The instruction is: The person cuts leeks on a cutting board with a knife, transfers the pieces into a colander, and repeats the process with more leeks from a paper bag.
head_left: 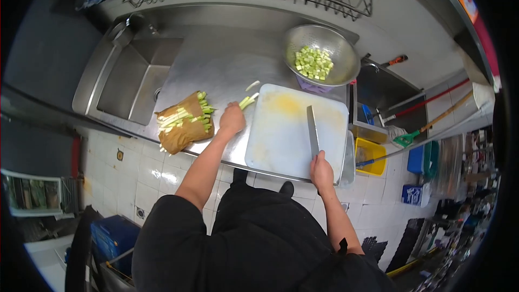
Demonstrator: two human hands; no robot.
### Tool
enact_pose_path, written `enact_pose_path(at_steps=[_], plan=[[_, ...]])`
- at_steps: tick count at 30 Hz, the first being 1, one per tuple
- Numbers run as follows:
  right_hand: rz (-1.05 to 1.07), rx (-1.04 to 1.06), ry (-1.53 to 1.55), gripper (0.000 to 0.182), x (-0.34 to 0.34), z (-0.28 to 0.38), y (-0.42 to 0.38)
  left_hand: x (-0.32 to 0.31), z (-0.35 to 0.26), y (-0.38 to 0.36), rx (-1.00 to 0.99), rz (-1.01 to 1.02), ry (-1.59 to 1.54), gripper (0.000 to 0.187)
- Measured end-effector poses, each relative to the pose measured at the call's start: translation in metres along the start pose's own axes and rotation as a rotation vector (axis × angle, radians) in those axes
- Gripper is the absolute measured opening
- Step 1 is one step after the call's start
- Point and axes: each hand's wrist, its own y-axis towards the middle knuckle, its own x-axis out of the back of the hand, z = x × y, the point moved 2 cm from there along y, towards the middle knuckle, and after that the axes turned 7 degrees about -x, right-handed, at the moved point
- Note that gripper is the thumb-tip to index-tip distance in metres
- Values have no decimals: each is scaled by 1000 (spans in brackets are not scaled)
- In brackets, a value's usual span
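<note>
Steel runs across the whole tabletop [216,70] as I look down from the head camera. At the far left a sink basin [130,86] is sunk into it. Right of the basin, near the front edge, a brown paper bag [181,130] lies flat with a bundle of pale green vegetable strips [186,116] resting on it. My left hand [232,120] comes next, just right of the bag and at the left edge of the cutting board; its fingers are curled around a few green strips [247,100], whose tips stick out toward the far side. One more loose strip [252,85] lies a little farther off on the bare steel. The white cutting board [286,135] fills the middle, a yellowish stain on its far part. On its right half lies the knife [312,131], blade pointing away from me, and my right hand [321,172] is clenched around its handle at the near edge of the board. Beyond the board's far right corner sits a metal colander [340,48] holding diced green cubes [313,62].
</note>
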Motion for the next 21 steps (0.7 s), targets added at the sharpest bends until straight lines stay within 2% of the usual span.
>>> enact_pose_path(at_steps=[3,4,7,8,10,12,15,17,21], plan=[[26,-24,83,19,2,-6,3,20,-14,-15,-130,-147,-179,29],[16,-61,90,19,3,-10,2,19,-27,-20,-158,-120,-175,29],[37,-97,203,21,13,-29,0,2,-79,-42,-490,-1,-279,30],[67,-75,238,22,18,-36,-4,-13,-95,-47,-522,32,-285,30],[81,-92,276,23,31,-50,-15,-51,-121,-57,-666,220,-150,32],[174,-83,216,23,50,-58,-23,-74,-135,-65,-698,302,-115,38],[238,-95,171,23,69,-70,-31,-78,-142,-73,-635,291,-64,46],[256,-85,153,24,75,-74,-35,-68,-138,-72,-655,147,-85,56],[251,-100,178,24,72,-77,-39,-56,-128,-66,-739,210,-116,49]])
